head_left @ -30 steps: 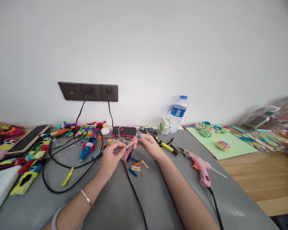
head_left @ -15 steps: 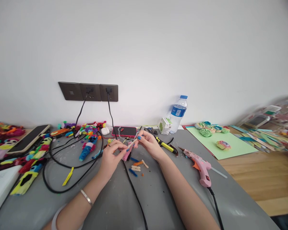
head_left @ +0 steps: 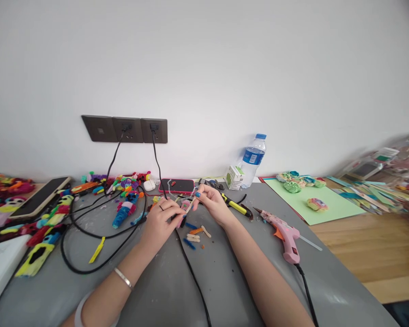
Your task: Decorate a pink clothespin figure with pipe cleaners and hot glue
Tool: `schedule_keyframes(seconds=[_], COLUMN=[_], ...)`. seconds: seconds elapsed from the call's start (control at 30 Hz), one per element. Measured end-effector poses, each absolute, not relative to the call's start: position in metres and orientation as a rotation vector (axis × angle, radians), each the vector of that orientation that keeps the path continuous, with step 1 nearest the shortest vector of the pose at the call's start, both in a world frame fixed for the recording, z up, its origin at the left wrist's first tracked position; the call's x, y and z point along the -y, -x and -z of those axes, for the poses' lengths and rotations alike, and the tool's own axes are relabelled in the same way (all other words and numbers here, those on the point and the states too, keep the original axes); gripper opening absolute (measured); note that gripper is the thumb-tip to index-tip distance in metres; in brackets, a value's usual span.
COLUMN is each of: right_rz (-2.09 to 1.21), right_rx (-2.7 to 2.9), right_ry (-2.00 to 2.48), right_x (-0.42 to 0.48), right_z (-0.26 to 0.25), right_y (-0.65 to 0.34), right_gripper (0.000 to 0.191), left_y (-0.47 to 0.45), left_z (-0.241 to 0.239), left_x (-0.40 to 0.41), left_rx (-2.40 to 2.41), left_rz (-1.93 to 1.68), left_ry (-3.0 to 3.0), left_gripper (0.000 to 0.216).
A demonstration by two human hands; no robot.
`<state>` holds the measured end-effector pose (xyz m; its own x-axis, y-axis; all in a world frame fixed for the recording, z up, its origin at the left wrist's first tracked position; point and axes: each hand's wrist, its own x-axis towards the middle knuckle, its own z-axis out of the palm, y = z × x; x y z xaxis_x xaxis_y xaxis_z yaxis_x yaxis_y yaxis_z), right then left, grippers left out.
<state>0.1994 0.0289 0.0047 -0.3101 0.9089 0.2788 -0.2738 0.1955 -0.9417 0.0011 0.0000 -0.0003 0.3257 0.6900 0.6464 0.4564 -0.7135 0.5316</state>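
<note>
Between my fingertips is a thin, pale cream pipe cleaner, slanting up to the right. My left hand pinches its lower end, fingers curled. My right hand is closed at the upper end, thumb and fingers pressed together. Partly hidden behind my left hand, something pink lies on the table. Just below the hands are short cut pipe cleaner pieces: cream ones, an orange one and a blue one.
At right lies a pink glue gun; a yellow-and-black cutter is nearer. A water bottle and small box stand by the wall. Black cables loop at left beside fuzzy figures. Green paper holds crumpled flowers.
My left hand has turned and moved slightly right, closer to my right hand. The pipe cleaner now slants more steeply. Nothing on the table has visibly shifted.
</note>
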Motion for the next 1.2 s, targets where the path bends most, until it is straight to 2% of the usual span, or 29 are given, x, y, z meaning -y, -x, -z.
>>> schedule_keyframes(seconds=[0.23,1.2], right_rz=[-1.373,-1.189], right_rx=[1.369,1.392], right_ry=[0.655,0.688], right_x=[-0.0292,-0.0323], right_z=[-0.0035,-0.0096], right_y=[-0.2011,-0.2063], right_gripper=[0.035,0.025], left_y=[-0.0026,-0.0012], left_z=[0.0032,0.0011], left_x=[-0.0002,-0.0007], left_rx=[-1.122,-1.178], left_rz=[-1.331,-1.333], left_ry=[-2.144,-2.082], left_gripper=[0.011,0.010])
